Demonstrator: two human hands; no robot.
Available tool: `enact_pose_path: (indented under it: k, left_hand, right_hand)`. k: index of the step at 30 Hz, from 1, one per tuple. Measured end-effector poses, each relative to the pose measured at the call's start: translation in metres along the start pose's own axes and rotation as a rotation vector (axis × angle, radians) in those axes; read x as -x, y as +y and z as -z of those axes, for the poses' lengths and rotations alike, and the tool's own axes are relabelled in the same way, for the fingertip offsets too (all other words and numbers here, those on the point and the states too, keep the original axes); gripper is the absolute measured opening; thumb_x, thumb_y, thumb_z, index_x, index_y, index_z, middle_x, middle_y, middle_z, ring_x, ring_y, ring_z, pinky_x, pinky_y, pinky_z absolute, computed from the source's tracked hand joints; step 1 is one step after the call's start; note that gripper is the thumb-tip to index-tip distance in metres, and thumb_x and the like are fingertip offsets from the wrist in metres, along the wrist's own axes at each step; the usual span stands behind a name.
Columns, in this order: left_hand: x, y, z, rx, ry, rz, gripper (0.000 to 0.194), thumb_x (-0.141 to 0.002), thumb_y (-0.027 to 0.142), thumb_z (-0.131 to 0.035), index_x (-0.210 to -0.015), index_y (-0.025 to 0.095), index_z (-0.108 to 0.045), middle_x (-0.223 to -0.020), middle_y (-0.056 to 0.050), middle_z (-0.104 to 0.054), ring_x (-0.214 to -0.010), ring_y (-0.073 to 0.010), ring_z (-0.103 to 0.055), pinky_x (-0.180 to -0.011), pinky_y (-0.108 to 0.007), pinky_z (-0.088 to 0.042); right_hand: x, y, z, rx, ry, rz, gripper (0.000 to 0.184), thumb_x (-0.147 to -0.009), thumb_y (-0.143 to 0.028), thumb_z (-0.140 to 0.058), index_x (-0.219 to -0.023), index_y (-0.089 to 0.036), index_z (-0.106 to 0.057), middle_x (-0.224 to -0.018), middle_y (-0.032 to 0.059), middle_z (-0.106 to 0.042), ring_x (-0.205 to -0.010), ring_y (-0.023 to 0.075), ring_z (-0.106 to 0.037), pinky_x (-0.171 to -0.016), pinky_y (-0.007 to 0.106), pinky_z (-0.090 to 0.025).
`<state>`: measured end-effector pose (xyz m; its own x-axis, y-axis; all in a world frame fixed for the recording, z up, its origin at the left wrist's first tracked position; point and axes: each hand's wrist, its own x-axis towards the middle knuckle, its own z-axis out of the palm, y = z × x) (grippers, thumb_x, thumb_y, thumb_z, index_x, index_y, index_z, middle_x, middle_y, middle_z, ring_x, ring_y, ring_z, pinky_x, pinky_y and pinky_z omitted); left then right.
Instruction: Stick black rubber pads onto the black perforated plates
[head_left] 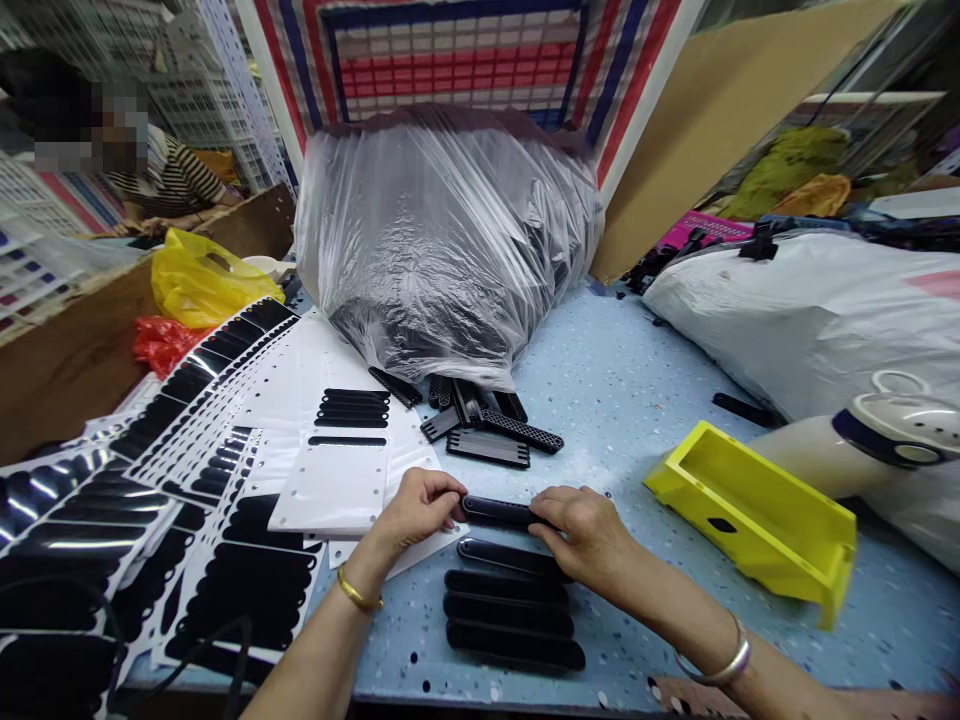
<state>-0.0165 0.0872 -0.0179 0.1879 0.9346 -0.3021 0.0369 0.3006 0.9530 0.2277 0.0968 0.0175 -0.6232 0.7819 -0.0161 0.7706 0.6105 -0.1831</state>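
A long, narrow black plastic piece with rounded ends lies level between my hands. My left hand pinches its left end, and my right hand grips its right end with fingers closed. Just below it sits a similar black piece, its right end near my right hand. Several more black pieces are stacked in a row nearer the table edge. To the left of my left hand is a white sheet bearing black strip-shaped stickers.
Loose black pieces spill from a big clear plastic bag at the back. Fanned sticker sheets cover the left side. On the right are a yellow tray, a bottle and a white sack. Another person sits far left.
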Motion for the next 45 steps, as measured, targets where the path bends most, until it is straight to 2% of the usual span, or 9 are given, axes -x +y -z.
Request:
enact_pose_path:
  k: [9, 22, 25, 30, 33, 38, 45]
  left_hand:
    - [-0.001, 0.002, -0.005, 0.0, 0.048, 0.006, 0.018, -0.069, 0.03, -0.066, -0.063, 0.013, -0.067, -0.053, -0.002, -0.065, -0.044, -0.0096, -0.057, -0.047, -0.02, -0.046]
    - [-0.003, 0.003, -0.01, 0.026, 0.072, -0.002, 0.012, -0.062, 0.025, -0.069, -0.064, 0.014, -0.067, -0.052, 0.002, -0.061, -0.047, -0.0121, -0.059, -0.042, -0.019, -0.044]
    - [-0.004, 0.003, -0.01, 0.027, 0.079, 0.007, 0.015, -0.061, 0.025, -0.07, -0.071, 0.014, -0.069, -0.055, 0.001, -0.063, -0.046, -0.0118, -0.058, -0.04, -0.019, -0.043]
    - [-0.003, 0.002, -0.01, 0.0, 0.1, 0.013, 0.024, -0.071, 0.036, -0.067, -0.072, 0.012, -0.071, -0.05, -0.001, -0.062, -0.04, -0.0094, -0.052, -0.04, -0.019, -0.042]
    - [-0.002, 0.001, -0.012, -0.022, 0.117, -0.013, 0.025, -0.066, 0.036, -0.071, -0.072, 0.012, -0.073, -0.052, 0.0, -0.062, -0.04, -0.0089, -0.05, -0.04, -0.02, -0.041]
    - [-0.001, 0.001, -0.013, -0.016, 0.113, -0.029, 0.02, -0.061, 0.032, -0.072, -0.064, 0.012, -0.072, -0.046, 0.001, -0.058, -0.037, -0.0076, -0.046, -0.039, -0.019, -0.037]
    - [-0.001, 0.002, -0.012, -0.023, 0.113, -0.009, 0.022, -0.062, 0.035, -0.073, -0.065, 0.013, -0.073, -0.047, 0.001, -0.059, -0.038, -0.0088, -0.048, -0.04, -0.02, -0.038]
  right_hand:
    - [-0.001, -0.001, 0.0, -0.002, -0.028, -0.023, 0.01, -0.08, -0.014, -0.064, -0.082, -0.019, -0.073, -0.084, 0.0055, -0.075, -0.078, 0.0236, -0.069, -0.07, 0.032, -0.05]
    - [-0.002, -0.001, -0.001, -0.061, -0.014, -0.035, 0.009, -0.079, -0.013, -0.066, -0.081, -0.017, -0.073, -0.084, 0.0075, -0.074, -0.079, 0.0249, -0.07, -0.07, 0.033, -0.051]
    - [-0.002, -0.001, -0.002, -0.065, -0.01, -0.035, 0.01, -0.079, -0.012, -0.065, -0.08, -0.017, -0.074, -0.083, 0.0078, -0.074, -0.079, 0.0249, -0.07, -0.07, 0.032, -0.051]
    - [-0.002, -0.002, -0.002, -0.054, -0.023, -0.052, 0.01, -0.079, -0.013, -0.065, -0.082, -0.017, -0.074, -0.084, 0.0085, -0.074, -0.08, 0.0253, -0.07, -0.071, 0.033, -0.052]
    - [-0.002, -0.003, -0.001, -0.063, -0.019, -0.056, 0.01, -0.079, -0.013, -0.065, -0.082, -0.017, -0.074, -0.084, 0.0085, -0.074, -0.08, 0.0249, -0.07, -0.072, 0.033, -0.052]
    - [0.0, 0.002, -0.004, -0.135, 0.02, -0.058, 0.01, -0.079, -0.014, -0.066, -0.083, -0.018, -0.074, -0.083, 0.0075, -0.074, -0.079, 0.0231, -0.069, -0.073, 0.032, -0.052]
    - [0.001, 0.009, -0.005, -0.298, 0.027, -0.08, 0.011, -0.081, -0.017, -0.068, -0.087, -0.02, -0.077, -0.081, 0.0054, -0.073, -0.076, 0.0192, -0.068, -0.071, 0.027, -0.052]
